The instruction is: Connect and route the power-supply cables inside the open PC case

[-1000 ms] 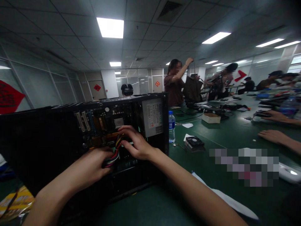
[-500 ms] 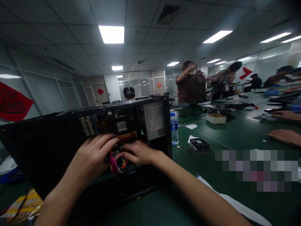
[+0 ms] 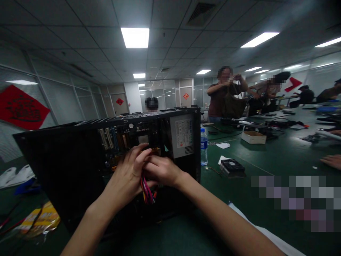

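Note:
A black computer case (image 3: 64, 133) stands with its open side towards me. Inside it are a motherboard (image 3: 121, 140) with white slots and a silver power supply (image 3: 182, 137) at the upper right. My left hand (image 3: 130, 169) and my right hand (image 3: 163, 170) meet in front of the board, fingers bent and close together. A bundle of coloured cables (image 3: 147, 190), pink, yellow and orange, is gripped between them, its loops hanging below. The fingers hide the upper end of the bundle and part of the board.
Right of the case stand a water bottle (image 3: 204, 147) and a cooling fan (image 3: 232, 167). Beyond them is a small open box (image 3: 253, 137). A yellow packet (image 3: 41, 218) lies at left. Several people are in the room; a co-worker's hand (image 3: 331, 160) rests at the right edge.
My hands have drawn closer together and risen slightly against the case, the cables now hanging between them. The view has turned a little left. A standing person's raised bag has shifted.

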`<state>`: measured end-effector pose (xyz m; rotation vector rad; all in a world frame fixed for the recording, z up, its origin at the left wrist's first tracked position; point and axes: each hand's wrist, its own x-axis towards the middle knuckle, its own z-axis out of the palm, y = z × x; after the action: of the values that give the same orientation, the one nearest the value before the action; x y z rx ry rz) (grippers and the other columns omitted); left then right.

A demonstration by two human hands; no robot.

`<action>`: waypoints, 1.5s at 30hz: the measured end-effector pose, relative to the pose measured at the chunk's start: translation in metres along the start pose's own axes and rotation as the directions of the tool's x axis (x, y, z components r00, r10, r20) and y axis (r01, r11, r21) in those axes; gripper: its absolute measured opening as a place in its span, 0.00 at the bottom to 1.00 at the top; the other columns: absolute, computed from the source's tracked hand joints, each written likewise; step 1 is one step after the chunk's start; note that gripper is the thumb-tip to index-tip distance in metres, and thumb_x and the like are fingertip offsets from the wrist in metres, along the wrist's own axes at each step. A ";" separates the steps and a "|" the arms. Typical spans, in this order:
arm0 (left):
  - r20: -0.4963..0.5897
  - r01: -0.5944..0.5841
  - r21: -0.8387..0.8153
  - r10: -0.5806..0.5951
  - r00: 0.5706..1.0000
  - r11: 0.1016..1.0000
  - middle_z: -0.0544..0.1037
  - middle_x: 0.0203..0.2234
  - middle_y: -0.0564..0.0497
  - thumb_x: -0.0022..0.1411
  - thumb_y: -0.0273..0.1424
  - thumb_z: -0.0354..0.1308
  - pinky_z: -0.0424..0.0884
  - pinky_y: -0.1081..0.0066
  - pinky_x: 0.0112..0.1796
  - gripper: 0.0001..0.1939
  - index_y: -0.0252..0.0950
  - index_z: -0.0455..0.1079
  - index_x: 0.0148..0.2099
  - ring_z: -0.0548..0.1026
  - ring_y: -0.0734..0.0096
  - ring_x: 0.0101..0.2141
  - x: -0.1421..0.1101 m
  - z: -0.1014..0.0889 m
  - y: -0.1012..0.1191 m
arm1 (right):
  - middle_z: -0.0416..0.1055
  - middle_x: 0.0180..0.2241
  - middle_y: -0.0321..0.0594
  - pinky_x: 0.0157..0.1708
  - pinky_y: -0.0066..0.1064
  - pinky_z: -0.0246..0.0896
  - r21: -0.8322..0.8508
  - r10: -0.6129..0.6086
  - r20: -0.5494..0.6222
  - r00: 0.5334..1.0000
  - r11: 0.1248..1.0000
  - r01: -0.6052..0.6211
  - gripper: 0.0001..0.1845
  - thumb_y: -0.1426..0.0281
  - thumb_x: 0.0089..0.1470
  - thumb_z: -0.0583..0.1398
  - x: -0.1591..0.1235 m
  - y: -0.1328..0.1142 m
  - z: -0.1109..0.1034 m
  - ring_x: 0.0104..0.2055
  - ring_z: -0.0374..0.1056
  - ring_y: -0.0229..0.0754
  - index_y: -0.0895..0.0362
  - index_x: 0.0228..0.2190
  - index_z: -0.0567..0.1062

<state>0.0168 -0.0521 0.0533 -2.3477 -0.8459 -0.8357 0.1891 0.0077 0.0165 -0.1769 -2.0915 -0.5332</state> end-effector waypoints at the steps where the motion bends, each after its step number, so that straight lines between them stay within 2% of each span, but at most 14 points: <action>1: -0.005 0.015 -0.008 -0.015 1.000 1.000 0.61 0.60 0.36 0.53 0.40 0.66 0.66 0.50 0.55 0.46 0.40 0.43 0.67 0.63 0.49 0.59 0.000 -0.001 -0.002 | 0.73 0.41 0.47 0.41 0.32 0.68 0.021 0.029 -0.022 0.999 0.999 -0.029 0.07 0.71 0.63 0.53 0.000 0.000 0.000 0.45 0.70 0.43 0.58 0.41 0.68; 4: -0.017 0.105 -0.008 -0.105 0.994 0.994 0.67 0.57 0.38 0.55 0.40 0.64 0.71 0.55 0.51 0.41 0.39 0.49 0.65 0.70 0.53 0.54 -0.003 -0.006 -0.010 | 0.71 0.45 0.50 0.46 0.36 0.68 0.089 0.102 -0.116 0.988 0.992 -0.092 0.07 0.70 0.61 0.55 -0.001 0.001 0.001 0.49 0.68 0.45 0.57 0.42 0.66; 7: 0.027 0.162 -0.017 -0.161 0.987 0.987 0.74 0.50 0.42 0.56 0.40 0.63 0.75 0.61 0.45 0.33 0.38 0.58 0.61 0.76 0.56 0.46 -0.006 -0.010 -0.016 | 0.72 0.45 0.50 0.46 0.38 0.68 0.128 0.118 -0.139 0.983 0.987 -0.100 0.09 0.67 0.59 0.57 -0.002 0.002 0.002 0.49 0.69 0.46 0.56 0.42 0.65; 11: 0.067 0.128 -0.083 -0.122 0.990 0.988 0.76 0.46 0.45 0.56 0.37 0.64 0.75 0.65 0.46 0.26 0.37 0.64 0.56 0.77 0.60 0.45 -0.008 -0.012 -0.019 | 0.72 0.43 0.48 0.45 0.39 0.68 0.112 0.097 -0.109 0.989 0.990 -0.085 0.10 0.67 0.58 0.58 -0.001 0.001 0.001 0.46 0.69 0.46 0.55 0.42 0.66; 15: 0.027 0.098 -0.106 -0.096 0.995 0.990 0.76 0.47 0.45 0.59 0.31 0.61 0.74 0.64 0.49 0.23 0.36 0.65 0.56 0.76 0.62 0.47 -0.007 -0.012 -0.022 | 0.70 0.47 0.51 0.47 0.41 0.67 0.067 0.084 -0.056 0.995 0.995 -0.080 0.15 0.72 0.56 0.58 0.002 -0.002 -0.001 0.50 0.66 0.49 0.58 0.46 0.66; 18: 0.013 0.084 -0.099 -0.083 0.996 0.992 0.77 0.47 0.45 0.60 0.29 0.58 0.74 0.64 0.49 0.20 0.36 0.67 0.55 0.76 0.62 0.47 -0.008 -0.012 -0.024 | 0.70 0.47 0.51 0.48 0.39 0.67 0.052 0.095 -0.085 0.992 0.995 -0.090 0.16 0.77 0.56 0.55 0.004 -0.002 -0.001 0.51 0.66 0.47 0.59 0.47 0.67; 24: 0.013 0.093 -0.069 -0.092 0.996 0.993 0.76 0.48 0.46 0.62 0.29 0.57 0.73 0.62 0.51 0.20 0.37 0.67 0.57 0.76 0.62 0.48 -0.009 -0.010 -0.027 | 0.71 0.44 0.48 0.46 0.36 0.69 0.030 0.125 -0.153 0.980 0.992 -0.122 0.12 0.77 0.60 0.53 0.004 -0.002 0.001 0.47 0.69 0.44 0.57 0.45 0.68; 30: -0.001 0.102 -0.064 -0.102 0.995 0.993 0.76 0.50 0.45 0.63 0.28 0.55 0.73 0.62 0.51 0.21 0.38 0.64 0.59 0.76 0.62 0.48 -0.011 -0.007 -0.025 | 0.68 0.47 0.49 0.50 0.36 0.68 0.082 0.131 -0.208 0.969 0.990 -0.116 0.17 0.77 0.60 0.54 0.005 -0.004 -0.002 0.52 0.66 0.44 0.57 0.51 0.64; 37: -0.022 0.117 -0.112 -0.120 0.992 0.987 0.77 0.48 0.44 0.63 0.28 0.55 0.75 0.60 0.48 0.20 0.37 0.66 0.58 0.77 0.61 0.47 -0.011 0.000 -0.032 | 0.69 0.45 0.50 0.49 0.37 0.69 0.074 0.142 -0.126 0.982 0.988 -0.133 0.16 0.77 0.61 0.52 0.005 -0.003 0.000 0.51 0.67 0.45 0.58 0.50 0.69; 42: 0.027 0.138 -0.168 -0.135 0.990 0.976 0.75 0.50 0.45 0.60 0.22 0.57 0.73 0.60 0.51 0.24 0.38 0.65 0.58 0.75 0.62 0.50 -0.008 -0.003 -0.023 | 0.69 0.44 0.49 0.47 0.37 0.69 0.083 0.196 -0.153 0.969 0.979 -0.185 0.16 0.77 0.61 0.51 0.003 -0.002 0.003 0.49 0.67 0.44 0.58 0.48 0.70; 45: 0.057 0.173 -0.188 -0.165 0.985 0.967 0.74 0.51 0.45 0.59 0.22 0.57 0.72 0.60 0.53 0.25 0.38 0.64 0.59 0.73 0.63 0.52 -0.006 -0.006 -0.020 | 0.69 0.45 0.49 0.49 0.37 0.68 0.083 0.199 -0.166 0.966 0.979 -0.188 0.14 0.77 0.62 0.52 0.003 -0.002 0.003 0.49 0.67 0.44 0.57 0.48 0.69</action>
<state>-0.0029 -0.0449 0.0577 -2.4932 -1.0359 -0.9807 0.1841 0.0068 0.0170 -0.2829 -1.8946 -0.3471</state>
